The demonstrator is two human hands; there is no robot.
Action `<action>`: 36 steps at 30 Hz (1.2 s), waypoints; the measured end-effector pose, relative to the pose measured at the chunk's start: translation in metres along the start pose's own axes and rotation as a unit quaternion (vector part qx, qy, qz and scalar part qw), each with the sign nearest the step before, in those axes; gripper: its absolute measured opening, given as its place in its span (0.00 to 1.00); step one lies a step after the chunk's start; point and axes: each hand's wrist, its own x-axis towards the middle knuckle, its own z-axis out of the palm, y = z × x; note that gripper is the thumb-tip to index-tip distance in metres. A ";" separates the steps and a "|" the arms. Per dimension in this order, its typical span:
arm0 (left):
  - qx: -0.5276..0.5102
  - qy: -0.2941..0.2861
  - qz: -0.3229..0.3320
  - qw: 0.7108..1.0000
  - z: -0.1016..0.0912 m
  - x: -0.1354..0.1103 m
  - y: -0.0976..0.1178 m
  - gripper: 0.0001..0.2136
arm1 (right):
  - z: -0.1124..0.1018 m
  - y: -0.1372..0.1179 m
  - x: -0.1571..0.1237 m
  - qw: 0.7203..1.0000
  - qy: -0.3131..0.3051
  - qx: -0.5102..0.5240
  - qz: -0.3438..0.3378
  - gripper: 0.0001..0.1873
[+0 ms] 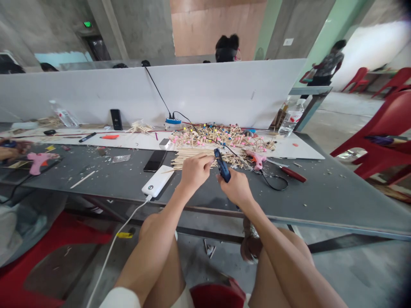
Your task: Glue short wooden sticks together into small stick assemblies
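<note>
My right hand [236, 187] is wrapped round a dark blue hand tool [222, 166] that looks like cutters or pliers, its head pointing up and away from me. Close beside that head, my left hand [195, 172] has its fingers pinched together on a thin wooden stick, whose end [167, 171] seems to show left of the hand. The fingertips nearly meet the tool's jaws. Behind both hands lies a row of wooden sticks [183, 156]. Farther back is a heap of short sticks with pink, yellow and dark ball ends [208, 135].
A pink glue gun [257, 160] and a red-handled tool [293, 173] lie to the right. On the left are a white power bank [157, 182] with a cable and a dark phone [155, 161]. A white partition [205, 94] stands behind. Another person's hand [16, 147] shows far left.
</note>
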 end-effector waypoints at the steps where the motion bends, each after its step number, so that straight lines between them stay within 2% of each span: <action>1: 0.004 0.001 0.001 1.000 0.000 0.000 0.000 0.12 | 0.000 0.000 0.000 1.000 0.000 0.000 0.001 0.10; 13: 0.012 0.017 -0.001 1.000 0.002 -0.001 0.002 0.10 | -0.002 -0.005 0.001 0.998 -0.007 -0.062 0.012 0.12; 18: -0.013 0.026 -0.011 1.000 0.000 -0.001 0.003 0.11 | -0.002 -0.007 0.002 0.998 0.004 -0.049 0.032 0.14; 21: -0.030 0.040 -0.014 0.999 0.001 -0.002 0.001 0.11 | 0.000 -0.005 0.005 0.998 0.005 0.005 0.067 0.15; 23: -0.045 0.054 -0.010 0.997 0.003 -0.002 -0.001 0.11 | 0.001 -0.001 0.008 0.989 -0.007 0.092 0.117 0.15; 26: -0.073 0.078 0.000 0.994 0.004 -0.002 -0.004 0.11 | 0.002 0.008 0.013 0.938 -0.042 0.285 0.192 0.15; 28: -0.085 0.087 0.002 0.993 0.004 -0.002 -0.004 0.11 | 0.002 0.013 0.015 0.906 -0.045 0.362 0.216 0.14; 30: -0.092 0.087 0.002 0.992 0.003 -0.002 -0.003 0.11 | 0.001 0.017 0.016 0.909 -0.022 0.357 0.215 0.14; 32: -0.101 0.083 0.006 0.991 0.002 -0.001 -0.001 0.12 | 0.000 0.019 0.014 0.930 -0.003 0.318 0.185 0.14; 34: -0.111 0.074 0.016 0.991 0.003 -0.001 0.000 0.12 | -0.001 0.017 0.012 0.943 -0.007 0.299 0.149 0.14; 36: -0.121 0.059 0.024 0.991 0.005 -0.002 0.001 0.12 | -0.002 0.013 0.010 0.936 -0.027 0.327 0.124 0.15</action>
